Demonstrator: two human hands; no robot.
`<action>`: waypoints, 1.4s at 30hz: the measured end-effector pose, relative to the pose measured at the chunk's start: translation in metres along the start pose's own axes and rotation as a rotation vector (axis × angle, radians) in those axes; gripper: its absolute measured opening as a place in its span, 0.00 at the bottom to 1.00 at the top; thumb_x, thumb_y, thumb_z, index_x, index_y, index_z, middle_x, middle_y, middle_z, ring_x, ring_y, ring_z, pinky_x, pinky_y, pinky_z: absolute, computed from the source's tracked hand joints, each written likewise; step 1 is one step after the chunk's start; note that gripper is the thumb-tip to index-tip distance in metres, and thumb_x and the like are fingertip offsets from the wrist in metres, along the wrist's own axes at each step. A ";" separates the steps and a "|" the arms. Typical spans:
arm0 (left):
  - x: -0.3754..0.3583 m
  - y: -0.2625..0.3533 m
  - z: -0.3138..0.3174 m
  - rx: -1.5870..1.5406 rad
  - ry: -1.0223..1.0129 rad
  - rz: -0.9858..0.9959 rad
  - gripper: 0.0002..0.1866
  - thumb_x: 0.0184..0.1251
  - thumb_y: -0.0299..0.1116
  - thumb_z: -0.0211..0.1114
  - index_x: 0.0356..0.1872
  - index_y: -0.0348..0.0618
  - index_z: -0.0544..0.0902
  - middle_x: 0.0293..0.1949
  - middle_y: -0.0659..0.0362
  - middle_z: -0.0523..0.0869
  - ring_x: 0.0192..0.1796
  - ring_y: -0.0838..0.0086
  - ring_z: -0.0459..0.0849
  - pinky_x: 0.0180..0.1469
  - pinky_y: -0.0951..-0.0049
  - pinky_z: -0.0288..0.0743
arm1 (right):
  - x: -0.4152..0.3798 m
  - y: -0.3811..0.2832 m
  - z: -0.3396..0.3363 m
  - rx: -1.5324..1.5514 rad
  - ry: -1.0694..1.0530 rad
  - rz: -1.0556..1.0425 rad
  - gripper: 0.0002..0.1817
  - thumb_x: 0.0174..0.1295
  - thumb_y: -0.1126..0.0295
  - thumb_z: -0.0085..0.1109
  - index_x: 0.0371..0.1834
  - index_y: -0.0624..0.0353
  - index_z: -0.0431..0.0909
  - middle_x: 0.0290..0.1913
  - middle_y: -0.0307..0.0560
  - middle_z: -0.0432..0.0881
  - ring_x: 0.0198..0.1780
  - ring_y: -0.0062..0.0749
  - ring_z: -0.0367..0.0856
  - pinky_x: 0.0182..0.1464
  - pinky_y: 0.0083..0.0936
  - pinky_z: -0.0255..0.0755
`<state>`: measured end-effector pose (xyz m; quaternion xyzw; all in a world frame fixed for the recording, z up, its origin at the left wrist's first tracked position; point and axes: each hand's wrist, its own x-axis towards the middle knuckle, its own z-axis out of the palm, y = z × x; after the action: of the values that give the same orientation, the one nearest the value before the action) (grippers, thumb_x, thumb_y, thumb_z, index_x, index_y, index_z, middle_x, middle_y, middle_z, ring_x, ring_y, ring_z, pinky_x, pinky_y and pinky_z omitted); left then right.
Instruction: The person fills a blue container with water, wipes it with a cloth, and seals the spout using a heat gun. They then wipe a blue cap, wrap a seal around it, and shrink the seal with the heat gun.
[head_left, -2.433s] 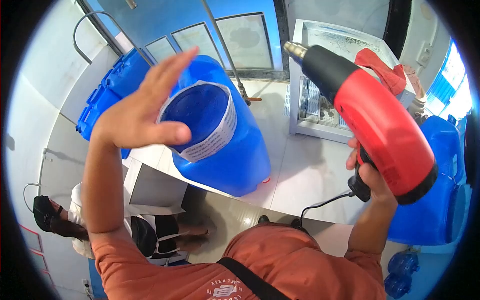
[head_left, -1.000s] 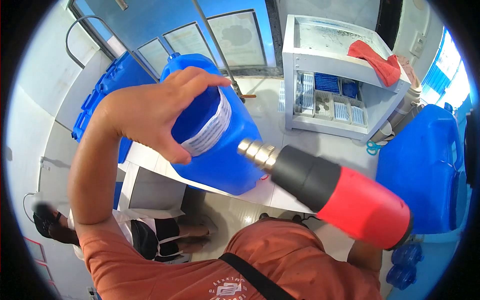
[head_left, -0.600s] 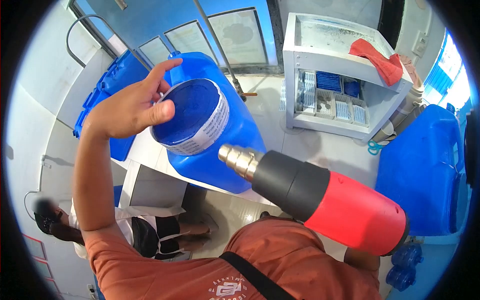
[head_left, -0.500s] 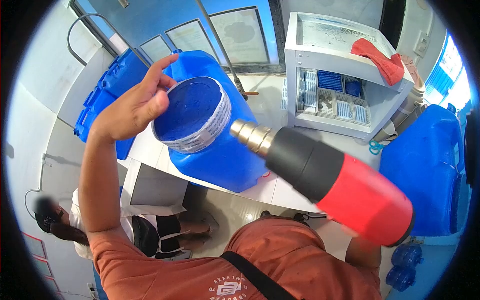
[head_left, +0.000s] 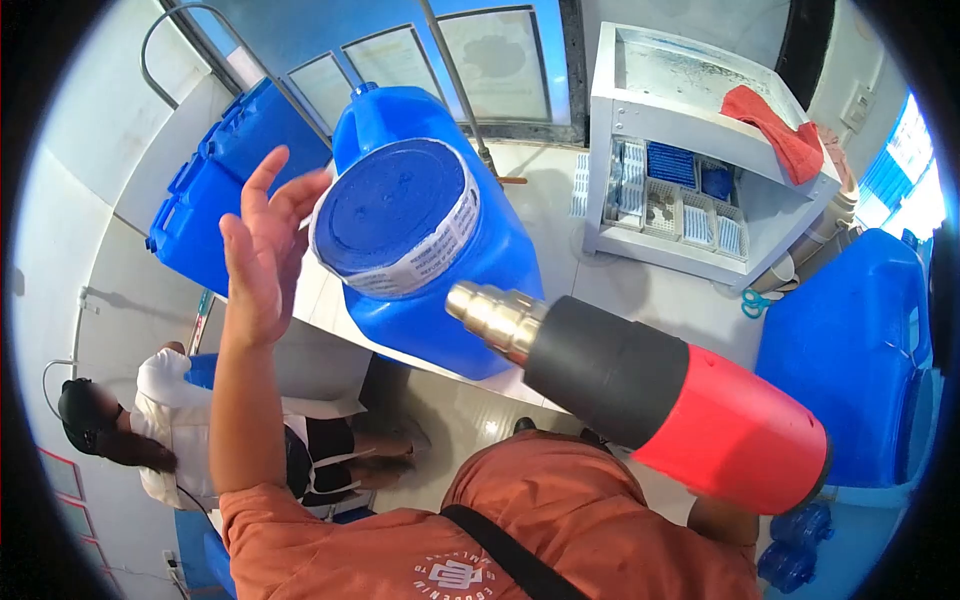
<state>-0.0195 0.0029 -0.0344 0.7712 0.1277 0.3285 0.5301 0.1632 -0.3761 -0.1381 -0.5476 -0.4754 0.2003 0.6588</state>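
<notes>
A large blue water jug point(head_left: 505, 255) stands on the white counter, its wide blue cap point(head_left: 395, 205) facing me. Around the cap's side runs a white printed seal band point(head_left: 440, 262). My left hand point(head_left: 265, 255) is open at the cap's left, fingers spread, with fingertips close to the band. A red and black heat gun point(head_left: 640, 390) points its metal nozzle at the band's lower right. My right hand holds the gun from behind and is hidden by its body; only the right forearm shows below.
More blue jugs point(head_left: 240, 150) stand at the left, and another blue jug point(head_left: 840, 350) at the right. A white shelf unit point(head_left: 650, 110) holds baskets of small items, with a red cloth point(head_left: 775, 130) on top. Teal scissors point(head_left: 757, 302) lie nearby. A person point(head_left: 180, 420) is at lower left.
My left hand has drawn back from the cap's upper left rim to its left side, fingers now more upright. The heat gun's nozzle is slightly lower and left. The person at left shows more.
</notes>
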 end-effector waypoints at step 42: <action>0.028 0.041 0.019 0.624 -0.237 0.109 0.46 0.74 0.72 0.33 0.74 0.41 0.64 0.57 0.49 0.80 0.57 0.64 0.78 0.64 0.62 0.65 | 0.001 -0.004 -0.018 0.048 0.073 0.088 0.36 0.64 0.46 0.62 0.61 0.71 0.73 0.39 0.51 0.84 0.26 0.33 0.83 0.27 0.26 0.73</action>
<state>0.0079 -0.0118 0.0085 0.9348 0.1182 0.2094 0.2613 0.1780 -0.3860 -0.1327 -0.5589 -0.4217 0.2201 0.6792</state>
